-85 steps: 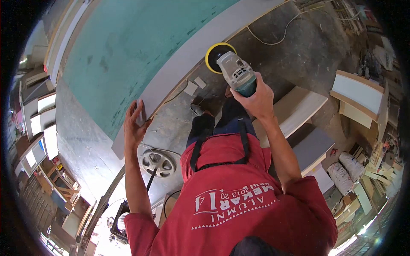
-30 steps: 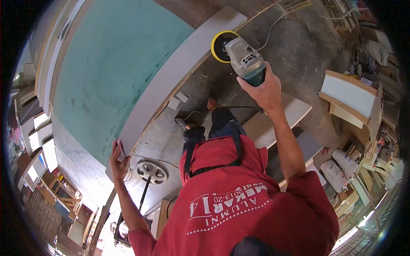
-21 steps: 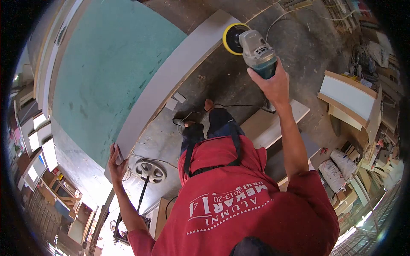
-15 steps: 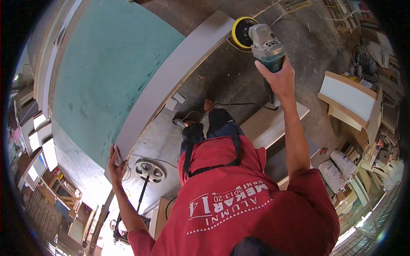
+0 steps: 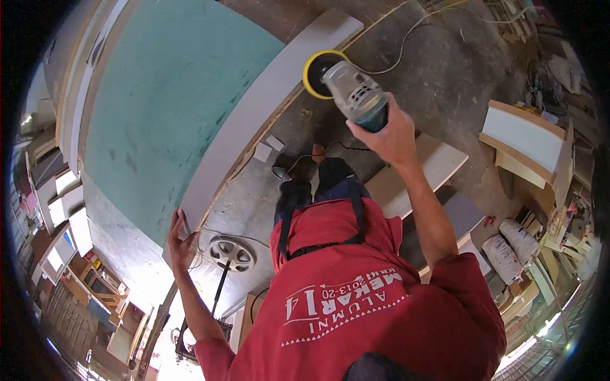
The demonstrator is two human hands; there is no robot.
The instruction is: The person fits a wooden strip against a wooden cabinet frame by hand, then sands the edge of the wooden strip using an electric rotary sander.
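Note:
My right hand (image 5: 393, 134) is wrapped around the body of a power sander (image 5: 359, 98) with a yellow-rimmed round pad (image 5: 321, 71). The pad is by the edge of a long pale board (image 5: 254, 117); whether it touches the board I cannot tell. This narrow board lies along the edge of a green-topped table (image 5: 165, 95). At the board's near end, my left hand (image 5: 182, 244) grips it, fingers on one side and thumb on the other.
A power cord (image 5: 406, 54) trails over the concrete floor. Below the table edge stands a spoked wheel-shaped base (image 5: 232, 254). Wooden panels (image 5: 419, 171) lie at my right, with a white-faced cabinet piece (image 5: 524, 136) and white sacks (image 5: 508, 251) beyond.
My right hand has brought the sander left and nearer to me along the board's edge. My left hand stays at the board's near end, its fingers slightly shifted.

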